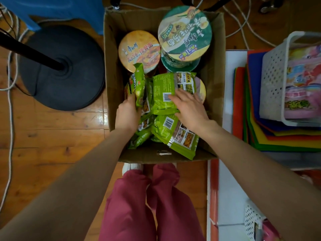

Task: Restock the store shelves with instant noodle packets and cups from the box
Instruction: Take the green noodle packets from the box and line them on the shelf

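Note:
An open cardboard box [112,49] stands on the floor in front of my legs. Inside at the back are an orange-lidded noodle cup [139,49] and a stack of green-lidded cups [185,32]. Several green noodle packets fill the front. My left hand [127,113] grips an upright green packet [138,84] at the left side. My right hand [189,108] lies fingers spread on a flat green packet [163,87], barcode side up. Another green packet [175,134] leans against the box's front wall. A pale-lidded cup [201,89] peeks out under the packets.
A black round stand base [60,66] with a pole sits left of the box, with white cables [10,105] trailing around. To the right, a white perforated basket [278,80] rests on stacked coloured sheets [260,133]. The floor is wooden planks.

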Action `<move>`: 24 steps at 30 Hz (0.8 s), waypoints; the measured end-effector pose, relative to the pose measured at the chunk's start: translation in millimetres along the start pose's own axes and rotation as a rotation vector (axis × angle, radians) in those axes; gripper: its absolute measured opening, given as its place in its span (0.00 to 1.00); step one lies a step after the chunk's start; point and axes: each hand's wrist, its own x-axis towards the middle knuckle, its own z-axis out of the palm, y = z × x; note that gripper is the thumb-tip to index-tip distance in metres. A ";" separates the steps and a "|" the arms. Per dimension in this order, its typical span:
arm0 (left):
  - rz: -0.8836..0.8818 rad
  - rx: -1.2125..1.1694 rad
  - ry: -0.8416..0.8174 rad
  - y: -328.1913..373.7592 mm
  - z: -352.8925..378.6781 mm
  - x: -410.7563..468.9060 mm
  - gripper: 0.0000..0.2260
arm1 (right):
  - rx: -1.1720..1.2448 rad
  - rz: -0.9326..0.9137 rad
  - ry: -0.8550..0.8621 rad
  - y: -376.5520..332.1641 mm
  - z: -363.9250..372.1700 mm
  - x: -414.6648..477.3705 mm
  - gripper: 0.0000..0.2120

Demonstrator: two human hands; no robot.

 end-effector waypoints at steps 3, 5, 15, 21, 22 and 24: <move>-0.004 0.015 0.055 1.9 -9.8 -3.3 0.14 | 0.025 -0.028 0.076 1.1 -4.1 -3.2 0.24; 0.031 0.024 0.091 5.9 -23.4 -8.2 0.13 | 0.050 -0.038 0.079 0.1 -13.2 -7.6 0.22; 0.159 -0.103 0.162 78.4 -159.8 -62.4 0.08 | 0.084 -0.095 0.054 -33.7 -141.0 -88.7 0.23; 0.298 -0.148 0.178 142.7 -265.0 -106.4 0.09 | 0.177 0.028 0.142 -73.9 -246.4 -162.1 0.18; 0.328 -0.156 0.175 153.7 -283.6 -114.9 0.08 | 0.187 0.055 0.170 -80.5 -263.8 -176.1 0.17; 0.389 -0.161 0.169 179.0 -324.0 -134.9 0.06 | 0.205 0.101 0.244 -95.4 -300.8 -208.2 0.16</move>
